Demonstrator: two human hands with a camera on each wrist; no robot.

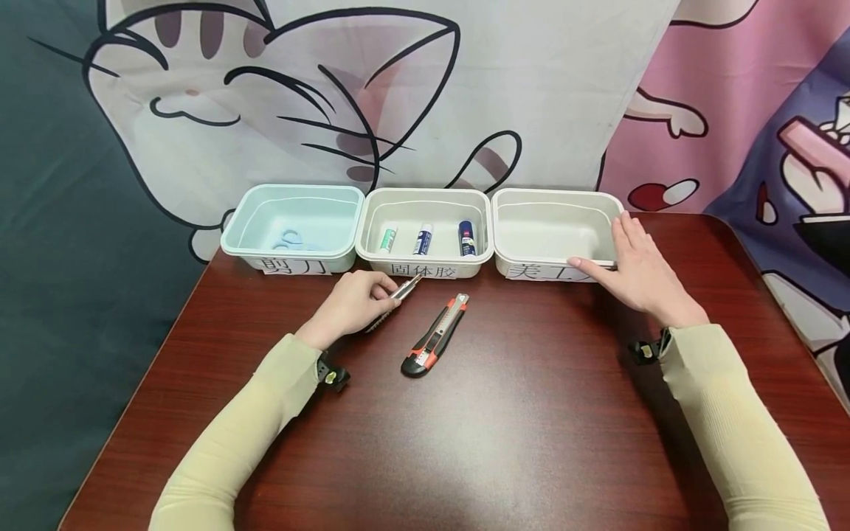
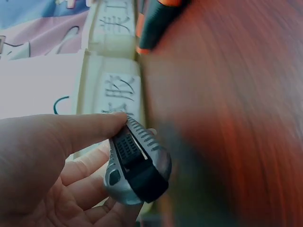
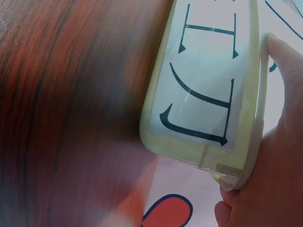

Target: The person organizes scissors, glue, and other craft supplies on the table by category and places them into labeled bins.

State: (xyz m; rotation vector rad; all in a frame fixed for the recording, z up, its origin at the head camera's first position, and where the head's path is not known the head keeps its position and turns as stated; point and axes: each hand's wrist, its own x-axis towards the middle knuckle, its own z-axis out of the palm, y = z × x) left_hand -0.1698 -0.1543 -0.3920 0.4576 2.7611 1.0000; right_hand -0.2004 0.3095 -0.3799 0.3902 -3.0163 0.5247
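Observation:
My left hand [image 1: 355, 301] pinches a silver-and-black utility knife [image 1: 401, 290] between thumb and fingers, in front of the middle bin. The left wrist view shows the rear end of this knife [image 2: 137, 163] close up. A second, orange-and-black utility knife [image 1: 434, 338] lies on the table to the right of it. At the right bin [image 1: 558, 198], my right hand [image 1: 639, 269] rests on the front right corner, its fingers straight along the side rim and its thumb on the front rim. In the right wrist view, the thumb [image 3: 283, 54] touches that rim.
The left, pale blue bin [image 1: 292, 193] holds scissors [image 1: 290, 238]. In the middle bin [image 1: 425, 196] lie three glue sticks, one green and white [image 1: 388, 240], two blue [image 1: 467, 239]. Labels mark the bins' fronts. A cartoon-print cloth [image 1: 531, 74] hangs behind the brown table [image 1: 531, 428].

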